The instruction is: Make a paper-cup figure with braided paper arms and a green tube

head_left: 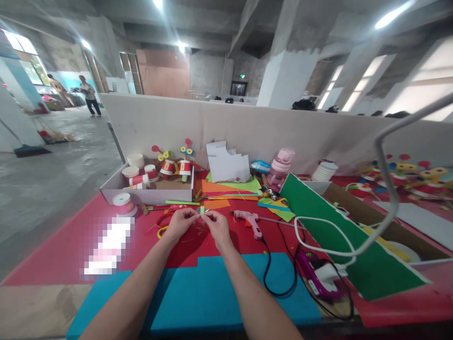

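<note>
Above the red table covering (177, 255), my left hand (183, 223) and my right hand (217, 225) meet with their fingertips pinched together. Between them is a small pale green paper strip (202, 210), which both hands seem to grip. Its exact shape is too small to make out. Beside my left hand lie scissors with a yellow handle (162, 231), partly hidden by that hand. A pink glue gun (249, 222) rests to the right of my right hand, its nozzle pointing left.
Paper cups and cup figures (184, 166) stand in a white box (152, 195) at the back left. Coloured paper sheets (215, 190) lie behind my hands. A green-sided box (339, 236), a purple power strip (314, 278) and cables occupy the right. Two people stand far left.
</note>
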{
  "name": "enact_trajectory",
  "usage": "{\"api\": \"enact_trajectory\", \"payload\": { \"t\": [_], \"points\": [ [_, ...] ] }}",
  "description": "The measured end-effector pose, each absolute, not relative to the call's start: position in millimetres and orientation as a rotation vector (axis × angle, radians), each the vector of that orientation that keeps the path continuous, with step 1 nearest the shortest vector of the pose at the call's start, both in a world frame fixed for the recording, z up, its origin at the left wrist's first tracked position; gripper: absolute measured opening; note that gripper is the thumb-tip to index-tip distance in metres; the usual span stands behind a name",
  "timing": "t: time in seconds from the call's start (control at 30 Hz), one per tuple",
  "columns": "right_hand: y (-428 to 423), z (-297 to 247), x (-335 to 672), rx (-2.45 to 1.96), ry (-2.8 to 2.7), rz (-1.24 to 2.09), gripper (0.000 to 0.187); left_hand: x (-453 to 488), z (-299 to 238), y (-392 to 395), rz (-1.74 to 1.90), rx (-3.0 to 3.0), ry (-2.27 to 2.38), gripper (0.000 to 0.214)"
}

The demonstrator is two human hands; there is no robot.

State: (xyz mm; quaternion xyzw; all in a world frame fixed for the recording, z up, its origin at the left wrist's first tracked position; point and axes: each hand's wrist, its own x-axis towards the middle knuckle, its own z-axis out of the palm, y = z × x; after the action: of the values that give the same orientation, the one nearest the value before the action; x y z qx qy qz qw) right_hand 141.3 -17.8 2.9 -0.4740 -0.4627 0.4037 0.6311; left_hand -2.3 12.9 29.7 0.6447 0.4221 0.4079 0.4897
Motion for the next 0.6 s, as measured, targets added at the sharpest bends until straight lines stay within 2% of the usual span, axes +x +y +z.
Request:
{"api": "enact_trajectory", "payload": {
  "t": [0.6],
  "points": [
    [-15.4, -2.9, 139.3, -1.101, -1.111, 0.98, 0.015, -5.4, 19.7, 20.4, 1.111, 1.557, 0.98, 0.029]
  ]
}}
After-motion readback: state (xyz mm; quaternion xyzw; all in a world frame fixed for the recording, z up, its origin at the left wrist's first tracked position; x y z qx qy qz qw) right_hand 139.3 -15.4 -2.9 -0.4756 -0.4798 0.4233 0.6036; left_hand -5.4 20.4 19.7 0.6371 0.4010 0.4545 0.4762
